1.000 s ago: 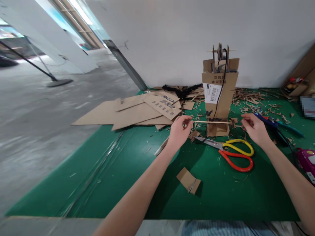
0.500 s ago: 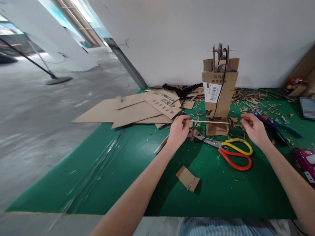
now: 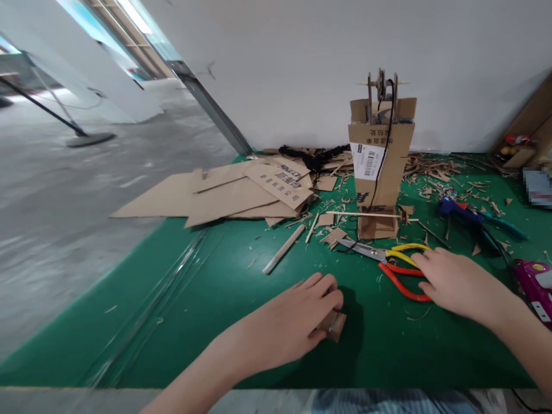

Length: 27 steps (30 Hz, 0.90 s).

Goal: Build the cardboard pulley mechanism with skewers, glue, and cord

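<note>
Nearest you, the grip of your left hand (image 3: 297,313) now pinches a small brown cardboard piece (image 3: 338,326) over the near part of the green counter (image 3: 207,322). Your right hand (image 3: 461,282) touches the metal scissors with yellow and red handles (image 3: 378,255); whether that grip is clenched is hard to tell. Beyond, you've let go of the thin, pale wooden stick (image 3: 362,214): it crosses the front of the tall brown cardboard tower (image 3: 382,178) unheld, so your handling has moved to piece and scissors.

Wall (image 3: 276,69): pale grey, upper centre | Edge strip (image 3: 215,112): grey, slanted | Floor (image 3: 142,155): grey, left | Stand (image 3: 91,140): round base, upper left | Table (image 3: 215,316): green top, lower centre | Light: bright strip (image 3: 134,16), upper left
</note>
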Each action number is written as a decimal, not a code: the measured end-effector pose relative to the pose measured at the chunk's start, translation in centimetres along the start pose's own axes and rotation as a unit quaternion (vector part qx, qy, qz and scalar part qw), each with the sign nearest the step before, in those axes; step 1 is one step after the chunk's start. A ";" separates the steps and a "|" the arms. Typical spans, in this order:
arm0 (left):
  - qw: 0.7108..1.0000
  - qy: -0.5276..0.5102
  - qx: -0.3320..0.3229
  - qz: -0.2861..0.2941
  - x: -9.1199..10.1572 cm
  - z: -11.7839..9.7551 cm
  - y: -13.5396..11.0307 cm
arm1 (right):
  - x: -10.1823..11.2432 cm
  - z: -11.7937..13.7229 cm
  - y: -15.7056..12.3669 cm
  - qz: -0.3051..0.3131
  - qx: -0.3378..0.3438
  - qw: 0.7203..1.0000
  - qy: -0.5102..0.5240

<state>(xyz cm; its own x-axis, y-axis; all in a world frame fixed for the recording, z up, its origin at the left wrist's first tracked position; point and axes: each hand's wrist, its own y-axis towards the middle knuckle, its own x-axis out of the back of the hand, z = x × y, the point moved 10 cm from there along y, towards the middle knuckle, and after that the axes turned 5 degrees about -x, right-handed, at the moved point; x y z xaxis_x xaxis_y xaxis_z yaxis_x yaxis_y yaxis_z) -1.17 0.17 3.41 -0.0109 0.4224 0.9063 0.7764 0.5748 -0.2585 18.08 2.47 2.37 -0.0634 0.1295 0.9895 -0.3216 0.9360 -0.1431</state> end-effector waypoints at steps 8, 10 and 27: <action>0.962 -0.272 0.000 -0.039 1.9 -0.1 3.5 | -1.2 2.1 1.2 -0.012 0.011 0.999 -0.048; 0.913 -0.389 -0.008 -0.126 4.5 -0.2 4.4 | -1.4 1.5 1.6 0.025 0.003 1.000 0.001; 0.744 -0.385 -0.061 -0.542 17.7 -0.6 0.0 | 1.5 -1.8 -0.4 -0.041 -0.019 0.919 0.393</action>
<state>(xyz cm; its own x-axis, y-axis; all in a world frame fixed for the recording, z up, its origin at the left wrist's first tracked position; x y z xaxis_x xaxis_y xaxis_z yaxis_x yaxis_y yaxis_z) -0.96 7.27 19.65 -0.9943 0.0606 0.0876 0.0995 0.8224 0.5602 19.82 2.89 3.97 0.6650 0.2411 0.7069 -0.2611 0.9618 -0.0824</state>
